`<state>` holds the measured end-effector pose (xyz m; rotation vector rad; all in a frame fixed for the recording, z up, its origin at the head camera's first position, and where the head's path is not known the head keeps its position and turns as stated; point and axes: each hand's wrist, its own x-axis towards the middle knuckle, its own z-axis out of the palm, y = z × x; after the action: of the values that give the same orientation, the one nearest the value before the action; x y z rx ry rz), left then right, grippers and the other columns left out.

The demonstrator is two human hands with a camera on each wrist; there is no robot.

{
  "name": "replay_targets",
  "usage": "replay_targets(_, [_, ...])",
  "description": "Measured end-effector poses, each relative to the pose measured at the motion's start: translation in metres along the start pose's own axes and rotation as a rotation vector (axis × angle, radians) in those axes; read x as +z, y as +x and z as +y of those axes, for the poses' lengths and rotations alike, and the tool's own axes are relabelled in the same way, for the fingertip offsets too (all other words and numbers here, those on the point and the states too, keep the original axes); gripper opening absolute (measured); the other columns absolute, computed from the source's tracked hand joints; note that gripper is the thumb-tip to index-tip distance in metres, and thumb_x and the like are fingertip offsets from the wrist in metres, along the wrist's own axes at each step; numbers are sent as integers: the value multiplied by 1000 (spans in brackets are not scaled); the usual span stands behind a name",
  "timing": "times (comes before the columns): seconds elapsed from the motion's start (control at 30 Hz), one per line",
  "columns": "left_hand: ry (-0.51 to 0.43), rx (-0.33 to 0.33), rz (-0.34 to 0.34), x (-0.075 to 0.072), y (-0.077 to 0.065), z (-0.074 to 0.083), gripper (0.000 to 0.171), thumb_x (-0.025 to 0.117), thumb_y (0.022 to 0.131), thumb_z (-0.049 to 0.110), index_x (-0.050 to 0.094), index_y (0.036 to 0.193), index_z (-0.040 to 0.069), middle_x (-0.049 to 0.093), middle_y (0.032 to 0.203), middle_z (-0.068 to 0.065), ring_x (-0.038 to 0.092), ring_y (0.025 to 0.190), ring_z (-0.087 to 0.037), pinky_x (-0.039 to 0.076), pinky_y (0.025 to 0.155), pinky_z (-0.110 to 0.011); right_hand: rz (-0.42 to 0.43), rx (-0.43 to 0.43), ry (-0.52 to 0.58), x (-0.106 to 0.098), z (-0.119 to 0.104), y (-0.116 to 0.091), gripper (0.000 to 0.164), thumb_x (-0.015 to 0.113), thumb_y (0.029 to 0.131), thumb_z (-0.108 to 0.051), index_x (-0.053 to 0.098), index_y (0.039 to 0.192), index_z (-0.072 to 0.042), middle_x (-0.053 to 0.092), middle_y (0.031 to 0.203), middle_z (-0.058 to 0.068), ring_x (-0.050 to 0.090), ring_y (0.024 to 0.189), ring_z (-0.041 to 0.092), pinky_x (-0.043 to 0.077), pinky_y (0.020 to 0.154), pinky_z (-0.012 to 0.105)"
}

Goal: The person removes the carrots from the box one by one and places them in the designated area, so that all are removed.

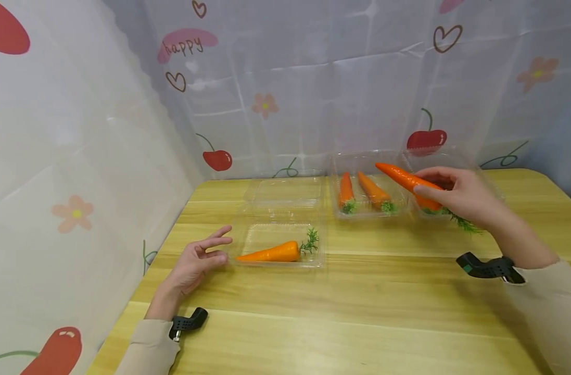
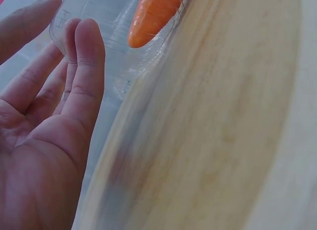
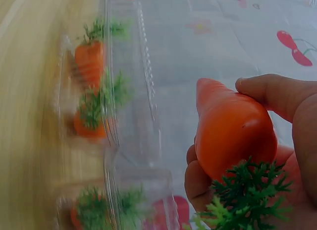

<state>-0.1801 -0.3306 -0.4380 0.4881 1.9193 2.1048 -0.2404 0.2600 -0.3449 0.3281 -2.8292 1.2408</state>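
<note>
My right hand (image 1: 468, 195) grips an orange carrot (image 1: 402, 178) with a green leafy top, tip pointing up and left, held above the right-hand clear plastic box. In the right wrist view, thumb and fingers wrap the carrot (image 3: 235, 133) near its thick end. My left hand (image 1: 196, 265) is beside the left edge of an open clear plastic box (image 1: 266, 232), fingers apart and loosely bent; whether they touch its rim I cannot tell. Inside that box lies a lighter orange carrot (image 1: 278, 252), its leafy top to the right.
A middle clear box (image 1: 367, 160) at the back holds two carrots. Beside it, the right-hand box (image 1: 454, 156) has another carrot (image 1: 428, 203), partly hidden by my right hand. Everything stands on a wooden table (image 1: 322, 312), with a patterned curtain (image 1: 313, 104) behind.
</note>
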Motion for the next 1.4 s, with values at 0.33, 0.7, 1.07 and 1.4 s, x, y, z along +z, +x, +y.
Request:
replay_targets(0.33, [-15,1,-4,0,3,0,51,61,96,-13,41,142,-23,23,172,-11,72,93,-11,60,88,-25,120,54,-49,-37,33,-11,56,66,100,-44,58,140,-6,59,87,-31,59,75,1,52,60,27])
replay_targets(0.7, [-15,2,-7,-1,0,-1,53,60,96,-13,36,143,-26,22,172,-10,72,91,-11,60,88,-27,248,164,-173,-63,68,-18,73,53,102,-54,48,149,2,55,130,36,43,70,-10,43,55,25])
replay_targets(1.07, [-9,8,-2,-2,0,0,52,60,96,-12,39,142,-25,22,172,-11,72,89,-11,60,87,-26,320,278,-154,-75,100,-18,78,46,105,-53,39,153,9,47,135,38,42,68,-6,44,52,21])
replay_targets(1.4, [-5,-3,-2,-1,0,-1,52,60,96,-13,38,142,-25,16,173,-15,72,87,-12,61,87,-26,339,388,-151,-71,129,-25,76,44,105,-50,42,148,13,48,132,42,46,64,3,45,50,27])
